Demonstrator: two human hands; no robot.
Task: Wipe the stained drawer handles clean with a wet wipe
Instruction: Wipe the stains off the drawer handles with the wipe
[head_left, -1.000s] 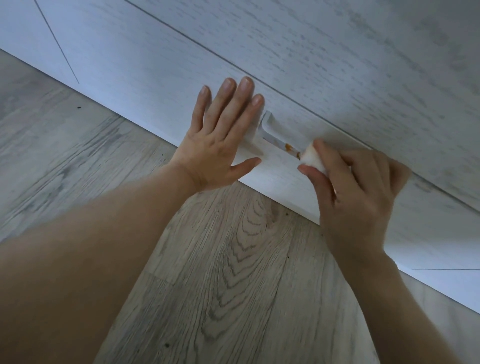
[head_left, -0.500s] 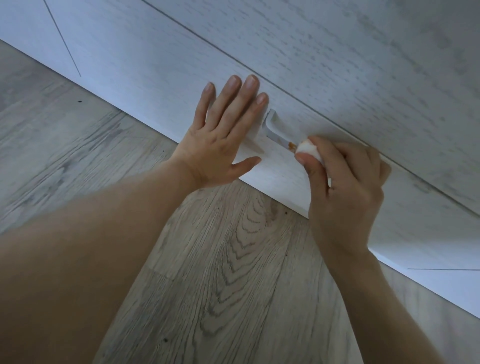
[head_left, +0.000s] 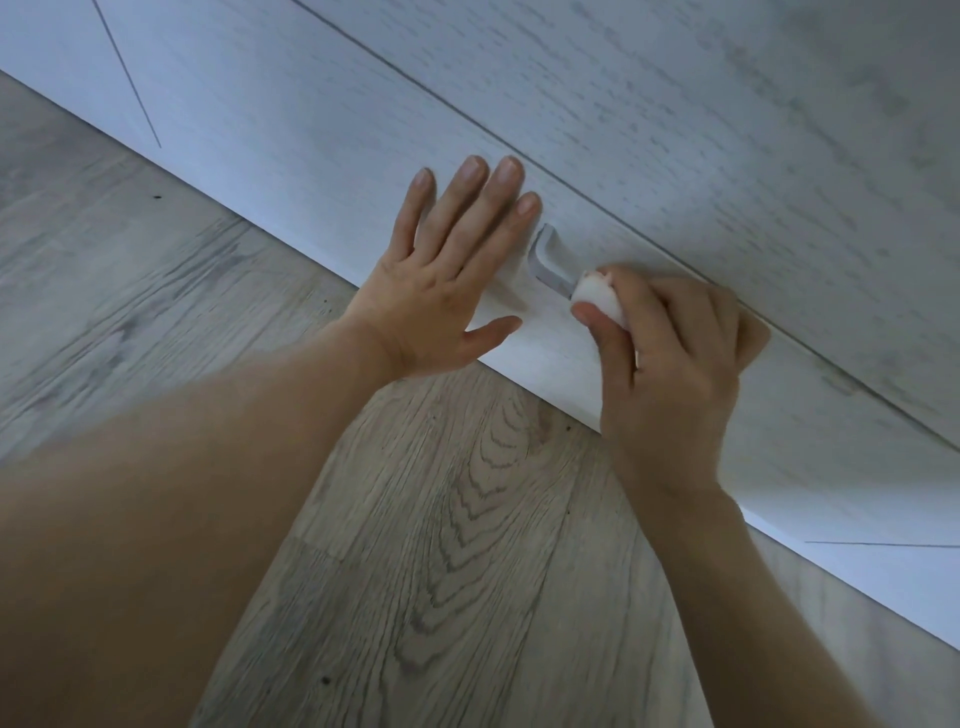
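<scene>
1. We see our left hand (head_left: 441, 280) laid flat on the white drawer front (head_left: 291, 171), fingers straight and close together, thumb spread out to the side — it holds nothing.
2. The drawer handle (head_left: 546, 262) sits between our two hands, just beside the left index finger; only its left end and bend show.
3. Our right hand (head_left: 670, 358) is curled round a bunched wet wipe (head_left: 597, 296), thumb below and fingers over the top — the wipe presses against the handle where the bar runs under the hand.
4. The rest of the handle is hidden behind our right hand.
5. Below both wrists lies the grey wood-grain floor (head_left: 441, 519), meeting the drawer's lower edge.
</scene>
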